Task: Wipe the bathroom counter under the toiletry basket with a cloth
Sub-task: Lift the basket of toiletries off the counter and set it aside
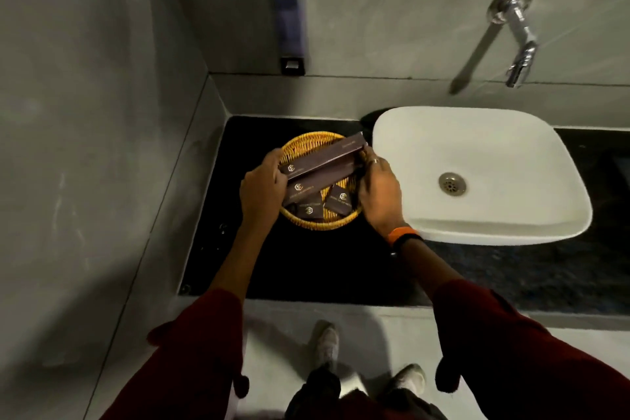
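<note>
A round yellow wicker toiletry basket point(306, 141) stands on the black counter point(306, 266), left of the basin. It holds several dark brown toiletry boxes point(327, 155), two long ones on top and small ones below. My left hand point(262, 186) grips the basket's left rim, fingers touching the end of a long box. My right hand point(378, 191) grips the right rim. No cloth is visible.
A white vessel basin point(477, 147) sits close to the basket's right side. A chrome tap point(518, 37) juts from the grey wall above it. A soap dispenser point(289, 27) hangs on the wall behind the basket. A grey wall bounds the counter's left edge.
</note>
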